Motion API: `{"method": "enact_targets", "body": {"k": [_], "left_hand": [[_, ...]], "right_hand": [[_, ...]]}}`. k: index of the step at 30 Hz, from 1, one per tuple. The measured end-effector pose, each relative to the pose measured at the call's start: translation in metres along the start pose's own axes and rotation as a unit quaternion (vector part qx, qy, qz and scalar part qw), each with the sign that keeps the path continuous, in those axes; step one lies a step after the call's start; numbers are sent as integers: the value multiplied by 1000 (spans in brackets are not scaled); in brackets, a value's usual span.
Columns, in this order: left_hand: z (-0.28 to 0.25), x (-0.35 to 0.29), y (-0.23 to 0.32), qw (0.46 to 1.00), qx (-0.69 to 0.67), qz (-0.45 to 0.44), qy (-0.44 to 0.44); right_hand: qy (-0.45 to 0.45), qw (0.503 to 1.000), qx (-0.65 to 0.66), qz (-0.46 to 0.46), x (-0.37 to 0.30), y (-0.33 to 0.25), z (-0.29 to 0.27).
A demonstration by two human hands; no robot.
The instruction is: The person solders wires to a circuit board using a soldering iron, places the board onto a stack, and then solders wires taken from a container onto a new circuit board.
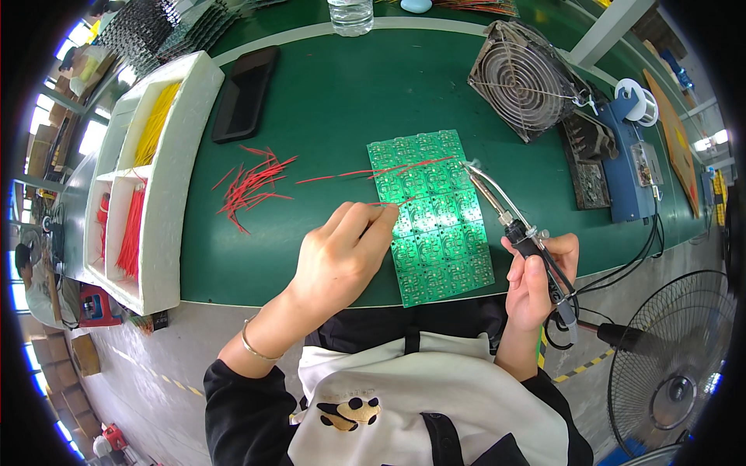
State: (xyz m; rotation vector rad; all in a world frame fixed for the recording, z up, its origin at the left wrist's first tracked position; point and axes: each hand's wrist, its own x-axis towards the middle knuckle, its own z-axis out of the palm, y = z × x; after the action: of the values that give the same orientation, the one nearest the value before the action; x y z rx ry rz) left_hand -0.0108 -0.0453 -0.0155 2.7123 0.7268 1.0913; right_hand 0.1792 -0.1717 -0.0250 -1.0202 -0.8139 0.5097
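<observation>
A green circuit board panel (pixel 439 256) lies on the green table in front of me, with small repeated boards across it. My left hand (pixel 346 245) is closed in a pinch on a short red wire (pixel 404 202), whose end reaches over the board. My right hand (pixel 540 279) grips a soldering iron (pixel 517 229) with a thin metal feed tube along it. Its tip stands at the board's upper right edge, with a wisp of smoke beside it. Several red wires (pixel 350 175) lie from the table onto the board's upper part. A loose pile of red wires (pixel 252 186) rests left of the board.
A white foam box (pixel 167 210) with yellow and red wires stands at the left. Behind the pile lies a black phone (pixel 247 93). A square fan (pixel 524 81), a blue solder feeder (pixel 625 155) and a solder spool (pixel 636 102) occupy the right. A floor fan (pixel 676 373) stands at lower right.
</observation>
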Motion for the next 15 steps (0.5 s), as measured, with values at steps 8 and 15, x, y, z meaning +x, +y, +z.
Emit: {"method": "enact_targets", "body": {"k": [8, 15], "left_hand": [[0, 1, -4, 1000, 1, 28, -2], [-1, 4, 0, 999, -31, -17, 6]], "right_hand": [[-69, 991, -102, 59, 2, -7, 5], [-61, 992, -78, 83, 3, -10, 10]]}}
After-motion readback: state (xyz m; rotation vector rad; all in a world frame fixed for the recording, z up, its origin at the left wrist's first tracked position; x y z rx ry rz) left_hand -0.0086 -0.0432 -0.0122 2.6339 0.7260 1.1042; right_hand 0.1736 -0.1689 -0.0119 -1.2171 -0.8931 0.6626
